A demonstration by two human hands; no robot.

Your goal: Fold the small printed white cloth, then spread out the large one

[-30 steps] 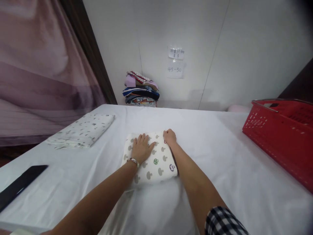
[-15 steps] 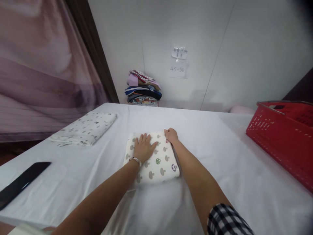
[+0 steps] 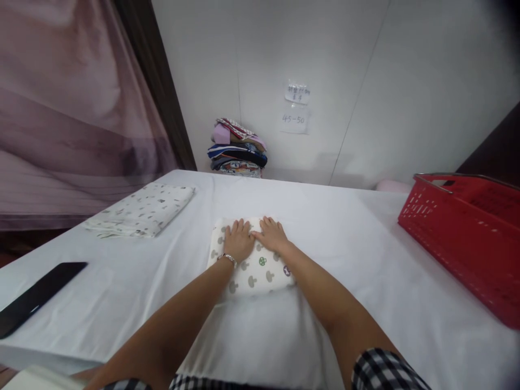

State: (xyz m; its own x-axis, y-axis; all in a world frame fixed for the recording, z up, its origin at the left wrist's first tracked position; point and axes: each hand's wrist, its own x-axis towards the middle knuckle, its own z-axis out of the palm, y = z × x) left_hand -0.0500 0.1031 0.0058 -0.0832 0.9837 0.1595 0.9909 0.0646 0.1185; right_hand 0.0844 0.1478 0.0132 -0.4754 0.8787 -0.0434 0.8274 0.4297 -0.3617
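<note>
cloth: folded mushroom-print cloth (image 3: 254, 265) lies flat on the white table (image 3: 365, 281), mid-width, nearer the front edge than the far edge
long axis: runs front-to-back, slightly tilted; far short edge sits under both hands, near short edge points at the person
L hand: left hand (image 3: 238, 241) flat on the far-left part of the cloth, palm down, fingers spread a little, pointing at the far edge; bracelet at the wrist
R hand: right hand (image 3: 271, 235) flat on the far-right part, palm down, fingers loosely apart, angled toward the left hand
hand gap: fingertips meet or nearly meet over the cloth's centreline; can't tell if touching
grip: neither hand pinches or clamps anything, both just press on top
nearer: about equal, both on the cloth; free near half lies toward the person from the fingers
left side: 2nd folded print cloth (image 3: 142, 210) near far-left corner; black phone (image 3: 36, 298) by the left edge
right side: red basket (image 3: 471, 238) at the right edge, well apart
behind: clothes pile (image 3: 238, 149) against the wall, past the far edge
</note>
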